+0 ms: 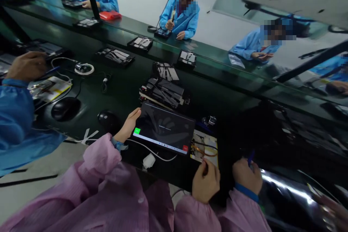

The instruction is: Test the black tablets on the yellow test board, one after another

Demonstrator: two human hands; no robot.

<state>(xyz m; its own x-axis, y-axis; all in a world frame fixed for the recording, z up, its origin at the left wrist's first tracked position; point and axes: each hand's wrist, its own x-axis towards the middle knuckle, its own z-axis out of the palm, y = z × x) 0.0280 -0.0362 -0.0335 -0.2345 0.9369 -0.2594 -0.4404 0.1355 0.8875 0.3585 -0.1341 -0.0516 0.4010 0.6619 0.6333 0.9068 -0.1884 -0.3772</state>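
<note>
Head view shows the tablet [163, 125] in front of the stack [164, 92], long axis running left to right, left end held by the nearer left hand [127, 126], the right hand [207, 182], fingertips close together, hold unclear, apart beyond its right end.

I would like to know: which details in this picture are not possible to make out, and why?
- Small text on the tablet: head view, too small to read.
- Most fingers of the left hand: head view, hidden behind the tablet.
- Whether the right hand pinches anything: head view, fingertips too small and blurred.
- Co-worker's hand, right edge: head view, blurred, cut off by the frame.
</note>
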